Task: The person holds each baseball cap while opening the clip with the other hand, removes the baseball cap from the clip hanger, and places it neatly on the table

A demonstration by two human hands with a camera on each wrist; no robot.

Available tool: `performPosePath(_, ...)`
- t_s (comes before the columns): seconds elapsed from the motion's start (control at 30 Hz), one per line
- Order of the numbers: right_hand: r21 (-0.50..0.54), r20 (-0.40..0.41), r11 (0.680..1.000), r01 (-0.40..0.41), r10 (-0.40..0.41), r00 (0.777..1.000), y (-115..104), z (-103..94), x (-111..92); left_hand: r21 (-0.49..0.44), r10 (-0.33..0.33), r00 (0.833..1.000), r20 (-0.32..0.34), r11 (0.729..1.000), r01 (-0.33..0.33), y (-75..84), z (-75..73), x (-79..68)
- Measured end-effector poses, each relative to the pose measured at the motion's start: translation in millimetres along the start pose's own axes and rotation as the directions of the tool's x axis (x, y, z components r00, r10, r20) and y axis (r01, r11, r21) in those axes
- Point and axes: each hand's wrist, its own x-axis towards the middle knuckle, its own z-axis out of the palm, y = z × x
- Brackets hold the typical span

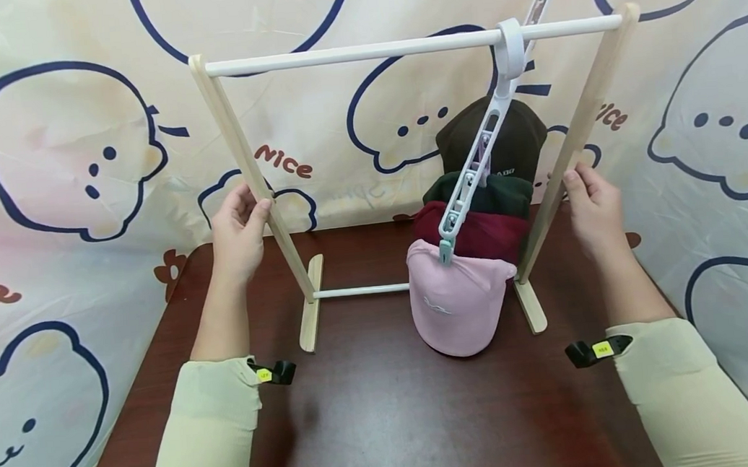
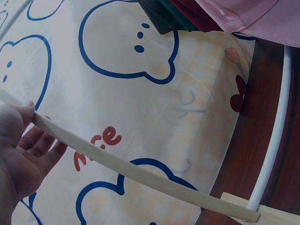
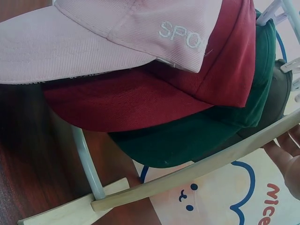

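Note:
A small wooden clothes rack [image 1: 368,51] with white bars stands on the table. My left hand [image 1: 238,232] pinches its left post [image 1: 248,155] between thumb and fingers, as the left wrist view [image 2: 28,154] also shows. On the other side, my right hand [image 1: 595,207] grips the right post [image 1: 576,140]. From the top bar hangs a white clip hanger [image 1: 474,172], slanting front to back near the right post. Clipped along it are a pink cap [image 1: 460,303], a dark red cap [image 3: 150,98], a green cap [image 3: 187,140] and a dark brown cap [image 1: 504,137].
The rack's feet [image 1: 311,303] rest on a dark brown table [image 1: 386,413]. A cartoon-printed cloth [image 1: 69,153] surrounds the table at the back and sides. A black wrist strap [image 1: 282,372] sits on each sleeve.

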Motion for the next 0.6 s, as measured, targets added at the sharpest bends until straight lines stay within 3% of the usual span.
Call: performPosePath(0.6, -0.046, 0.017, 0.999, -0.015, 0.016, 1.000, 1.8, 0.9, 4.0, -0.015, 0.005, 1.000, 0.006, 1.000, -0.005, -2.2, 0.4, 4.3)
